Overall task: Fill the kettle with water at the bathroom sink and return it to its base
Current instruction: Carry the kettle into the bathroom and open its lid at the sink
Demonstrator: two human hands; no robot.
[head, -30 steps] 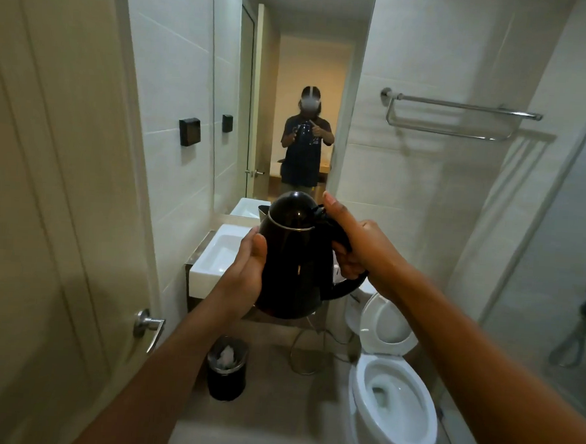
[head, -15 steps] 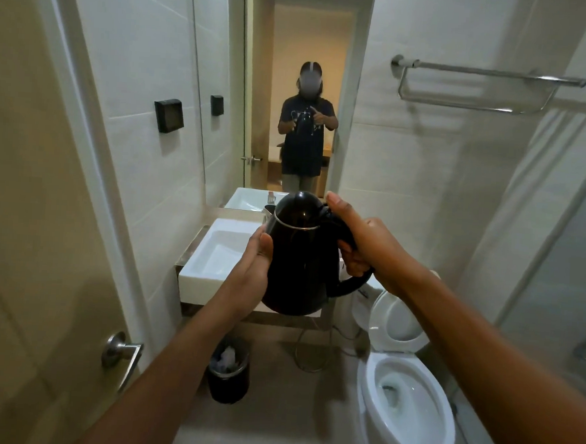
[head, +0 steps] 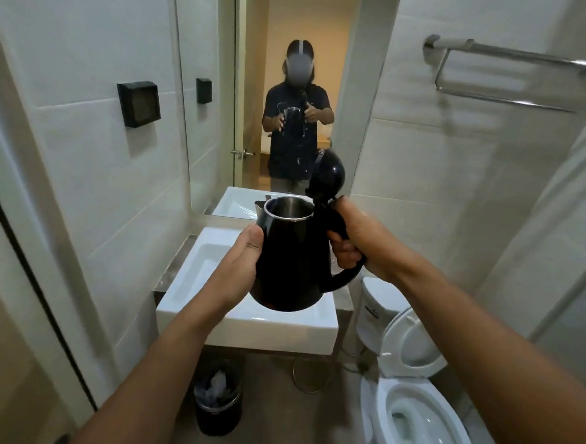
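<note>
1. the black kettle (head: 291,256) is held upright in the air, in front of the white sink (head: 192,281) and overlapping its basin in view.
2. its lid (head: 327,176) stands flipped open behind the rim, and the steel inside shows.
3. the right hand (head: 359,239) is wrapped closed around the kettle's handle, thumb up by the lid hinge.
4. the left hand (head: 239,263) is cupped half open against the kettle's left wall, thumb pressing the body.
5. a mirror (head: 292,101) above the sink reflects the person with the kettle.
6. a toilet (head: 420,418) with raised seat sits to the right; a dark bin (head: 218,402) stands under the sink.
</note>
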